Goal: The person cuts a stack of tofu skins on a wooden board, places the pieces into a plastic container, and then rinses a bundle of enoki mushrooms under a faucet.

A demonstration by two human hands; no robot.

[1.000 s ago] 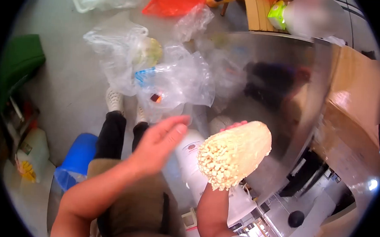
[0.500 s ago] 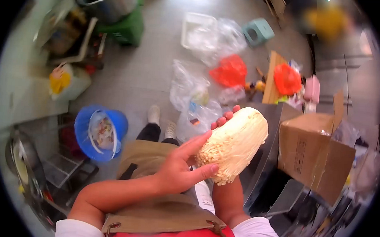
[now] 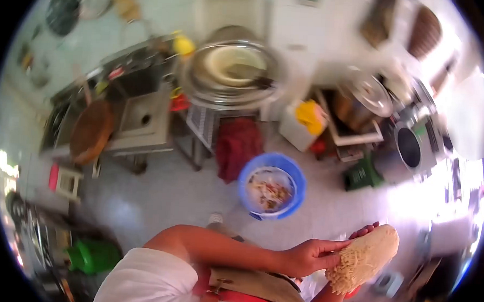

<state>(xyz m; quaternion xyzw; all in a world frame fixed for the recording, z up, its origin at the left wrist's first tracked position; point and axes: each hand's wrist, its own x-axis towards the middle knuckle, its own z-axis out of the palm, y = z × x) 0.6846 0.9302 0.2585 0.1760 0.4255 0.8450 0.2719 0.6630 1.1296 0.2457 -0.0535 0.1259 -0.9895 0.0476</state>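
Observation:
A pale bundle of thin-stemmed mushrooms [image 3: 368, 258] is held at the lower right, over the floor. My right hand [image 3: 365, 231] supports it from beneath and behind; only its fingertips show past the upper edge, and the palm is hidden. At the bundle's frayed left end, my left hand [image 3: 312, 256] has its thumb and fingers closed on the strands. A blue bucket [image 3: 300, 192] with a bag of scraps inside stands on the floor beyond my left forearm.
A metal sink [image 3: 146, 112] and a round brown board [image 3: 91, 131] are at the left. Stacked basins [image 3: 231, 94] stand at the back, beside a white container [image 3: 296, 136] with yellow cloth. A green bin [image 3: 362, 173] stands right; a green object [image 3: 92, 257] lies lower left.
The view has swung left toward the sink and basins. The bundle and both hands now appear farther right and lower. My left hand's fingers have drawn together at the frayed end.

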